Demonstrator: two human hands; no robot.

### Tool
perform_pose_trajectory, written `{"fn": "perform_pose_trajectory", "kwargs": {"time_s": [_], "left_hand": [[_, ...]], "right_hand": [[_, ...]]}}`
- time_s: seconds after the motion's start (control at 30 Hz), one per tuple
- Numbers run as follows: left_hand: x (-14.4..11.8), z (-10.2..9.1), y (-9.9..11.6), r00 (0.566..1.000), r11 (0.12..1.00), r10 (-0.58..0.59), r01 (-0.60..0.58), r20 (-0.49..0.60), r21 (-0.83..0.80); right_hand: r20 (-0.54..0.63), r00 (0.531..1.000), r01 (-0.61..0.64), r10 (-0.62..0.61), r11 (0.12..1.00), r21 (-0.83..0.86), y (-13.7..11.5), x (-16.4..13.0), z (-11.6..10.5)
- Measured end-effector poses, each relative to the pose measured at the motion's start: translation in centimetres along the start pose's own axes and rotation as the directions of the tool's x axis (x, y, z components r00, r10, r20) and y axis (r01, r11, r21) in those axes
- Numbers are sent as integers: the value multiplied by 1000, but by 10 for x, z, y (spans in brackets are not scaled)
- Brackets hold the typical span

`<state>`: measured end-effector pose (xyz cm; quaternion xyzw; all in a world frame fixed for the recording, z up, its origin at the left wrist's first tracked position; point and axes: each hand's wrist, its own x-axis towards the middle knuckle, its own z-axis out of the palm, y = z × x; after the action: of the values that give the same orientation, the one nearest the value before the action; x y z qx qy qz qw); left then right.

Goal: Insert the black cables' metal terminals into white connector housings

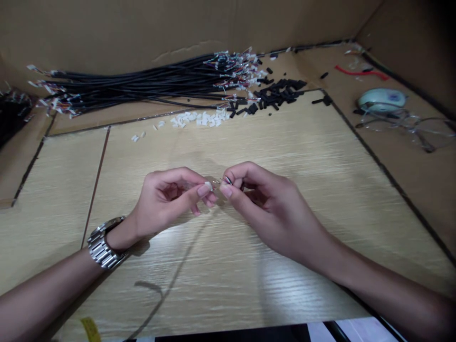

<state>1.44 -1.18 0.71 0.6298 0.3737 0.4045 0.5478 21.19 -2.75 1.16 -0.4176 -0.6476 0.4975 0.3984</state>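
My left hand, with a metal watch on its wrist, pinches a small white connector between thumb and forefinger. Facing it, my right hand pinches a few thin wires near their ends, dark and light in colour. The fine wire tips reach toward the connector between the two hands; whether they sit inside it is too small to tell. Most of the cable behind the wires is hidden by my right hand. Both hands are just above the middle of the wooden board.
Black cables with wired ends lie bundled at the back. White connectors and black tube pieces are scattered in front of them. At right are a computer mouse, glasses and a red strip. Cardboard walls surround the board.
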Motion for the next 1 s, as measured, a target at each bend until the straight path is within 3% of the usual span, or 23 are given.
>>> {"fn": "perform_pose_trajectory", "kwargs": {"time_s": [0.17,0.37,0.53,1.0], "left_hand": [[1,1,0,1000,1000,13,-13,-13,11],[1,0,-1,1000,1000,25,-25,-8,17],[2,0,-1,1000,1000,14,-14,5,6],[2,-3,1,995,998,-67,66,77,13]], "right_hand": [[14,1000,-19,18,999,41,-1,0,1],[78,985,-170,157,965,200,-6,5,0],[80,984,-173,159,960,220,-6,6,0],[46,998,-27,31,996,-80,-5,-2,1]]}}
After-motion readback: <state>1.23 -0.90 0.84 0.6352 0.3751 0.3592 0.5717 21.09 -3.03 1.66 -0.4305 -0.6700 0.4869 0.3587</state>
